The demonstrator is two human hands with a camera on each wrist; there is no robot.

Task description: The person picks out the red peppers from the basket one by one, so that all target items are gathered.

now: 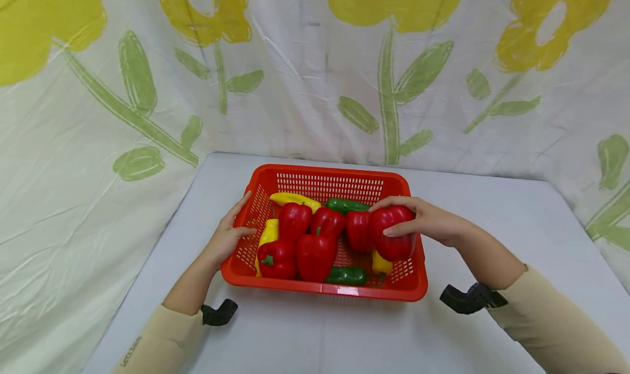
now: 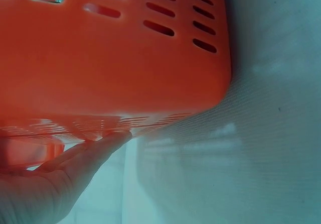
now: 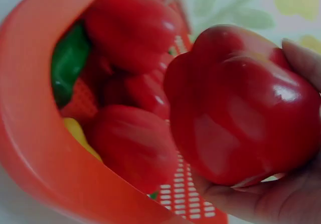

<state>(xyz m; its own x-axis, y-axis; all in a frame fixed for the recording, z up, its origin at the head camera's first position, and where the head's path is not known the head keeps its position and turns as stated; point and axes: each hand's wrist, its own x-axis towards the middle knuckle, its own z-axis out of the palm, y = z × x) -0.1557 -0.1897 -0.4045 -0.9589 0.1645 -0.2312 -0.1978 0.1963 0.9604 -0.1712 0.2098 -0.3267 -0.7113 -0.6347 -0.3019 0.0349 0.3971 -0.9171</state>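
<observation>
A red plastic basket (image 1: 322,288) holds several red bell peppers (image 1: 316,256), along with yellow and green peppers. At its left end, my left hand (image 1: 227,238) holds the side, the thumb over the rim. The left wrist view shows fingers (image 2: 95,153) lying fairly straight along the outside wall. My right hand (image 1: 433,221) grips one large red bell pepper (image 1: 392,233) above the basket's right part, thumb on the near side, fingers over the top. Close up in the right wrist view, that held pepper (image 3: 241,108) is apart from the peppers below.
A green pepper (image 1: 346,276) lies along the basket's near wall, another green one (image 1: 347,205) toward the back. Yellow peppers lie at the left and right. The white table (image 1: 275,330) meets a flower-printed cloth (image 1: 305,117) behind. Black wrist mounts (image 1: 467,299) stick out from both sleeves.
</observation>
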